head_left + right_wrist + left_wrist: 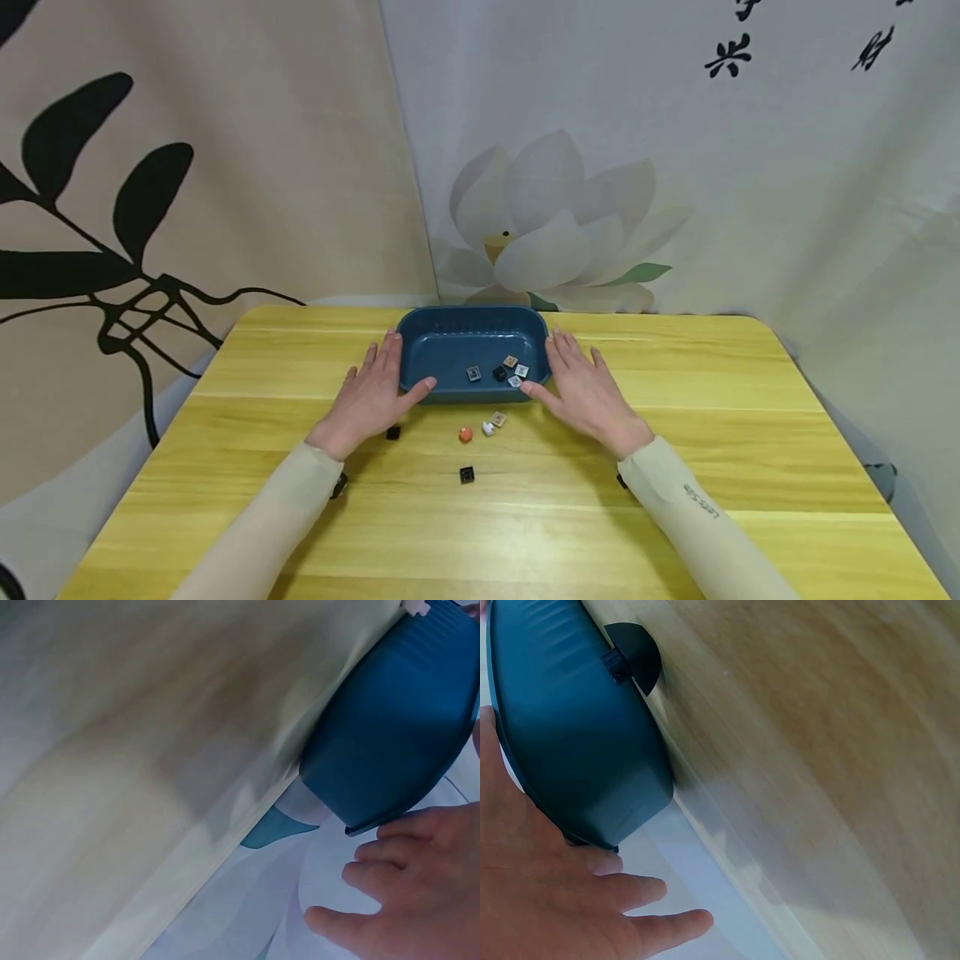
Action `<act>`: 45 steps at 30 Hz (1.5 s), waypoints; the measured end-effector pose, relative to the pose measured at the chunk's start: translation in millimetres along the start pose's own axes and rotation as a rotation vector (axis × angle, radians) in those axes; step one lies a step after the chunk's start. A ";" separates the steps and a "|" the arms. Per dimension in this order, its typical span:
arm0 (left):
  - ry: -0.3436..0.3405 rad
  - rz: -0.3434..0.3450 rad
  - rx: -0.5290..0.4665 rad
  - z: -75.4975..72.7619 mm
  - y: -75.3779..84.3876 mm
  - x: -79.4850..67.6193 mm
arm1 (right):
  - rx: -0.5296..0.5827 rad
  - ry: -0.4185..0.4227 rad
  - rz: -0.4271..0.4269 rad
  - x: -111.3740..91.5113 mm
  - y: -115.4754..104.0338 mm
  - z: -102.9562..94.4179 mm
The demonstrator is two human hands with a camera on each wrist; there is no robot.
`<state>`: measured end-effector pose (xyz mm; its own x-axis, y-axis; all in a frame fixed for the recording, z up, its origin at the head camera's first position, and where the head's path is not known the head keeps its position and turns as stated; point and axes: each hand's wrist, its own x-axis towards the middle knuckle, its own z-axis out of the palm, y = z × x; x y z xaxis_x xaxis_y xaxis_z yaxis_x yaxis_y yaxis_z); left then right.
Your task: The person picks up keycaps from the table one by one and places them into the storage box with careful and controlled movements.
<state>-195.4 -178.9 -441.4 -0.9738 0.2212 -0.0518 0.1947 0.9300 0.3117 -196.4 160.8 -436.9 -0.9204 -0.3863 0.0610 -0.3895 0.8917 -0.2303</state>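
Observation:
A dark blue rectangular tray stands near the far edge of the table, with several small square keycap-like pieces inside, among them a grey one and a black one. My left hand lies along the tray's left end, fingers straight, thumb at the front corner; in the left wrist view its fingers reach past the rim. At the right end my right hand touches the rim with fingers extended and thumb over the front corner. Neither hand's fingers are curled round the tray.
In front of the tray lie an orange piece, a white piece, a beige square piece and a black square piece. Another black piece sits beside the left hand. A printed curtain hangs behind the wooden table.

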 end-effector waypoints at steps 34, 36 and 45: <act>0.377 0.114 0.036 -25.2 -19.4 -43.1 | 0.047 -0.081 0.036 -1.3 -2.4 1.5; 0.361 0.132 0.083 -23.8 -20.9 -49.8 | 0.050 -0.081 0.036 -1.5 -2.2 1.4; 0.242 0.173 0.176 -12.9 -16.9 -68.6 | 0.046 -0.069 0.026 -1.7 -2.1 1.6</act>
<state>-133.4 -213.5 -430.8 -0.9199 0.3238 0.2212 0.3564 0.9256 0.1271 -193.9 159.2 -438.2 -0.9250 -0.3797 -0.0124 -0.3618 0.8905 -0.2758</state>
